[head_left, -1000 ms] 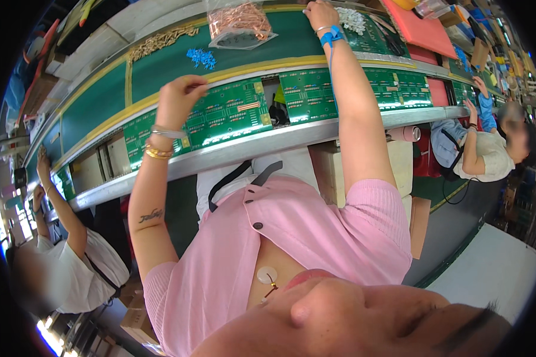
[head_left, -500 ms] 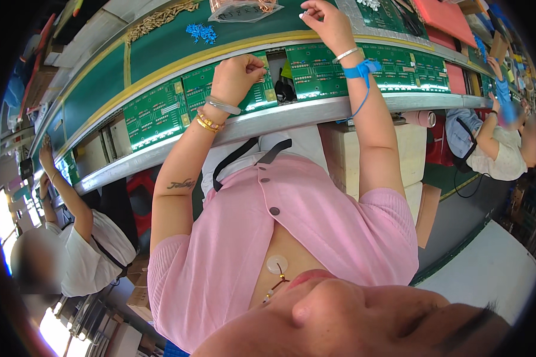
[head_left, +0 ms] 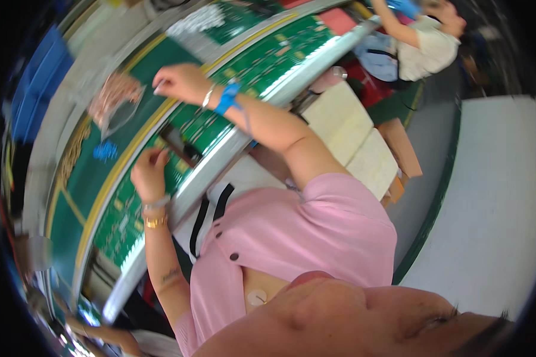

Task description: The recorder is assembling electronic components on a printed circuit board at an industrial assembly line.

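The right hand reaches forward and leftward, its fingertips apparently pinching a small white piece, blurred. Nearer the body, the left hand curls above flat green circuit boards, forearm nearly straight; whether it grips anything I cannot tell. Dark marking on that forearm is unreadable. Left of the right hand sits a clear, crinkled plastic bag of thin coppery pieces; beyond the left hand, a loose blue heap.

Grey floor beside a broad, green-edged white surface.
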Tool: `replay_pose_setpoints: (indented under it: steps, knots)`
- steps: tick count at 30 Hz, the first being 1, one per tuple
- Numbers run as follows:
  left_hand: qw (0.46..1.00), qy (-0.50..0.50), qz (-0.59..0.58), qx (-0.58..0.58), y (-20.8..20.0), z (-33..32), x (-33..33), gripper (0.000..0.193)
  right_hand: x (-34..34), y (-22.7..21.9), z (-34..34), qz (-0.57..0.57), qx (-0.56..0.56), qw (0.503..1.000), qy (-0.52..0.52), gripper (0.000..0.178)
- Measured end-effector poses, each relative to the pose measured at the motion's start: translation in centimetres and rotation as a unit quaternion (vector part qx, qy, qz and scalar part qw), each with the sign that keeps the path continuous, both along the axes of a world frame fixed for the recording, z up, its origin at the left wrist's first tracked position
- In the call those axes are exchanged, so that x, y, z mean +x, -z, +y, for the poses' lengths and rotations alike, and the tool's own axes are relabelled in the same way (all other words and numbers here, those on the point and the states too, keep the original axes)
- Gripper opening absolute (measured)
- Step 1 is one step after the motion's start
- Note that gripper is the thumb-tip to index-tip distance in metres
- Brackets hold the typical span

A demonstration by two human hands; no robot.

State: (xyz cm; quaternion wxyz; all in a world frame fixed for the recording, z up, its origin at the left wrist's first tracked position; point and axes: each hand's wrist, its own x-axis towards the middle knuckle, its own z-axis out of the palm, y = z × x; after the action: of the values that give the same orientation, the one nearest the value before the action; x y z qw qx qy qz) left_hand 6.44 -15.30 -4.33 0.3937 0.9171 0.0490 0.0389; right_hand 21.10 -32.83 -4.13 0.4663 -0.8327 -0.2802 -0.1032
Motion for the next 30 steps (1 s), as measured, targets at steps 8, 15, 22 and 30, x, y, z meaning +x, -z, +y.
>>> replay_pose_setpoints:
  steps: [8, 15, 22, 30]
  knots:
    - [0.987, 0.049, -0.112, 0.107, -0.4, -0.9, 0.2, 0.011, -0.4, -1.0, -0.8, 0.042, 0.001, 0.999, 0.001, 0.018]
    - [0.977, 0.072, -0.129, 0.156, -0.7, -0.7, 0.5, 0.011, -0.2, -0.6, -0.3, 0.036, -0.003, 0.999, -0.024, 0.02]
    - [0.94, 0.164, -0.105, -0.28, -11.1, -2.2, -1.9, 0.027, 0.0, -0.2, -1.1, 0.018, -0.005, 1.0, -0.007, 0.02]
    - [0.594, 0.408, -0.034, -0.692, -24.6, 1.1, -8.8, 0.023, -0.5, -1.0, 0.0, -0.025, -0.002, 1.0, 0.001, 0.018]
